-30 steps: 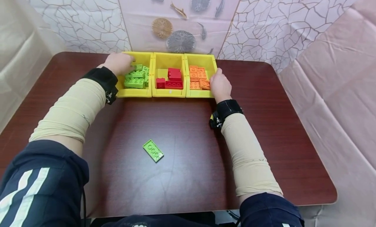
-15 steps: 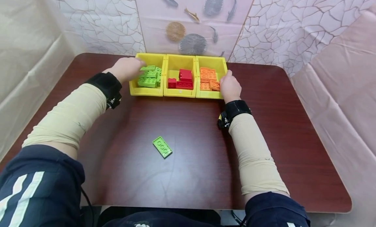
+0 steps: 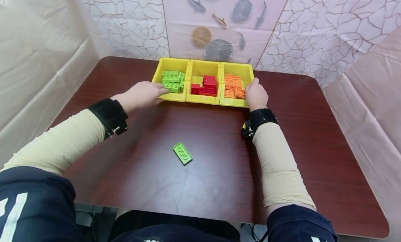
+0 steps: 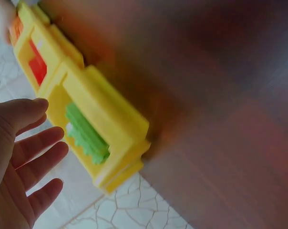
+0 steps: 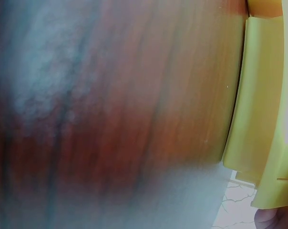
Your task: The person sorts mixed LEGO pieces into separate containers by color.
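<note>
Three yellow bins stand in a row at the table's back. The left bin (image 3: 172,96) contains green toy bricks (image 3: 170,82), the middle bin (image 3: 203,98) red ones (image 3: 209,85), the right bin (image 3: 233,102) orange ones (image 3: 233,83). My left hand (image 3: 142,94) hovers just in front of the left bin; its fingers (image 4: 39,148) are spread and hold nothing. My right hand (image 3: 257,94) grips the outer side wall of the right bin, a fingertip showing at its edge in the right wrist view. A single green brick (image 3: 182,153) lies on the tabletop, hollow underside up.
The dark red-brown table (image 3: 213,186) has rounded corners. A patterned cloth backdrop (image 3: 228,30) rises right behind the bins, and pale cloth hangs at both sides. The person's lap is at the table's front edge.
My left hand has come out of the left bin and back toward me, holding nothing. My right hand stays at the right bin. The head view has turned left.
</note>
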{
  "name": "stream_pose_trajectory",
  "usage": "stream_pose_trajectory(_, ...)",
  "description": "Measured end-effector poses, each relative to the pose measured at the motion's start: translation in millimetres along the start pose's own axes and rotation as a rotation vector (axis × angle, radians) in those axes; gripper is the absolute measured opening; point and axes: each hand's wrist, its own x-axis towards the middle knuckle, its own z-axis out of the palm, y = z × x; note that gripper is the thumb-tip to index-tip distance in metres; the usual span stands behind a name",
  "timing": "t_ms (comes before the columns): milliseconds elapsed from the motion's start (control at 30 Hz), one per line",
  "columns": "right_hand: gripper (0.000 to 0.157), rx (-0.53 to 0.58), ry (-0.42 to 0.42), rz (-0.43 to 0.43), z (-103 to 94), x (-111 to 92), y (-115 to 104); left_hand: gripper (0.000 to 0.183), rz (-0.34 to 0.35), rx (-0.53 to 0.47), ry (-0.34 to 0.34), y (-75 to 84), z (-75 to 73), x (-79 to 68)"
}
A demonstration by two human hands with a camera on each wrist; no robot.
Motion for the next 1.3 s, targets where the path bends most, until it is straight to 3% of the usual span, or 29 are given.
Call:
stream_pose_trajectory(300, 0.043, 0.006, -0.018, -0.009, -1.0, 0.3, -0.4, 0.024, 0.116, -0.009, 0.07, 20.5, 11.0, -28.1)
stream_pose_trajectory(500, 0.044, 0.004, -0.012, -0.009, 0.1, 1.1, 3.0, 0.025, 0.234, -0.011, 0.08, 40.0, 18.8, -29.3)
stream_pose_trajectory(667, 0.045, 0.006, -0.015, -0.011, -0.8, 0.5, 1.8, 0.025, 0.304, -0.037, 0.04, 62.2, 24.0, -28.8)
stream_pose_trajectory(1000, 0.045, 0.013, -0.033, -0.004, -4.1, -2.7, -3.8, 0.02, 0.408, -0.006, -0.015, 98.3, 33.9, -32.0)
stream_pose_trajectory(1300, 0.044, 0.014, -0.037, 0.004, -5.8, -4.5, -4.1, 0.021, 0.462, -0.005, -0.009, 112.1, 40.0, -37.3)
